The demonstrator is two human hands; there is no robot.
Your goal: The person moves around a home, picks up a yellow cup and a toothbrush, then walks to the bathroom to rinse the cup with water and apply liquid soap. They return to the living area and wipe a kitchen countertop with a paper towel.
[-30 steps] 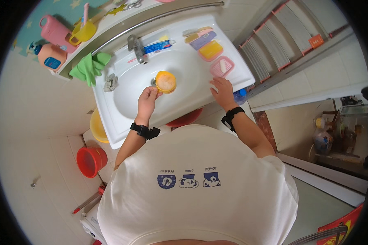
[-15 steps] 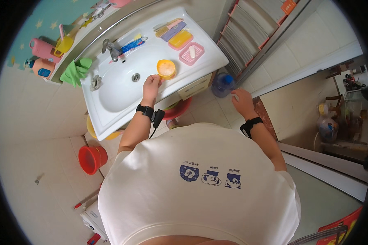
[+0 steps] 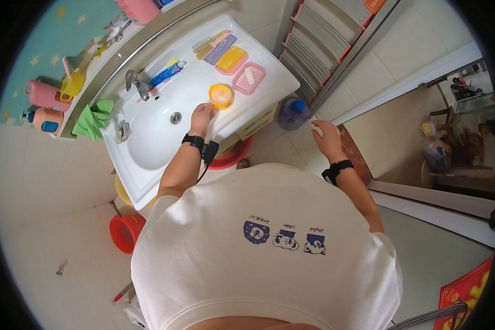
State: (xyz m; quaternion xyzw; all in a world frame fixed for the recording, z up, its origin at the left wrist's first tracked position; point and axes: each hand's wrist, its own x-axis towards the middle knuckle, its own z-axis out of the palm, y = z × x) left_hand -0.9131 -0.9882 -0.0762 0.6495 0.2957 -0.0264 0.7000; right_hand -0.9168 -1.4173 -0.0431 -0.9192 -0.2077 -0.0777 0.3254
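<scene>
With its fingers closed at the near left side of a yellow cup, my left hand holds it over the front rim of the white washbasin. The cup looks upright, and its inside appears pale orange. Whether the fingers grip a handle cannot be made out. Beyond the cup, a pink soap dish bears a white bar of soap. Next to that dish is a yellow block in a pink tray. My right hand hangs open in the air right of the basin, its fingers loosely bent and holding nothing.
A faucet, a blue toothpaste tube and combs lie along the basin's back. A green cloth drapes at its left end. On the floor stand a blue water jug and a red bucket.
The view has shifted slightly, so the basin and its things sit a little further left. My left hand keeps hold of the cup; my right hand stays nearly in place.
</scene>
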